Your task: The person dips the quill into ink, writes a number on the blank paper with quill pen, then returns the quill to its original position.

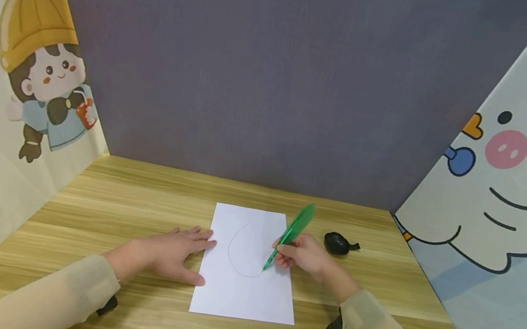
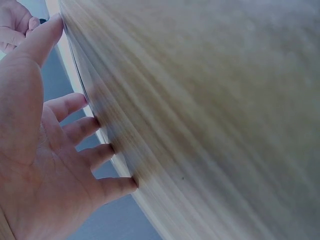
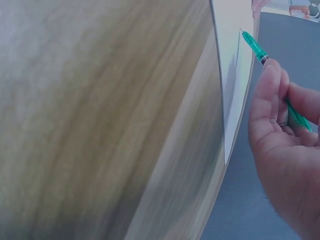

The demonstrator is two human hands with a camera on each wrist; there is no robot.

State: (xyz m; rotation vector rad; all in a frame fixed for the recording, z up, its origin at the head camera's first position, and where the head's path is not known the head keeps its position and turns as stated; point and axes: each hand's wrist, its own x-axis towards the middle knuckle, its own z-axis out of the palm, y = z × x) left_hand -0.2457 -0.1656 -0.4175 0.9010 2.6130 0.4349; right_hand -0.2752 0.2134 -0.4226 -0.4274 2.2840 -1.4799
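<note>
Green, likely light and stiff, the pen [image 1: 295,229] suited holding low, where our right grip [image 1: 305,256] pinched it, our left grip [image 1: 174,253] splayed at the paper's [image 1: 244,299] edge.

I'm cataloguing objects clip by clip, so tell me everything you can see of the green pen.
The green pen has a slim barrel that looks like shiny plastic, dark markings near the writing end and a broad leaf- or feather-shaped top. The right hand grips it, hiding part of the barrel. It slants up to the right in the head view, its pointed tip at the lower right end of a thin curved line on the white paper.
</note>
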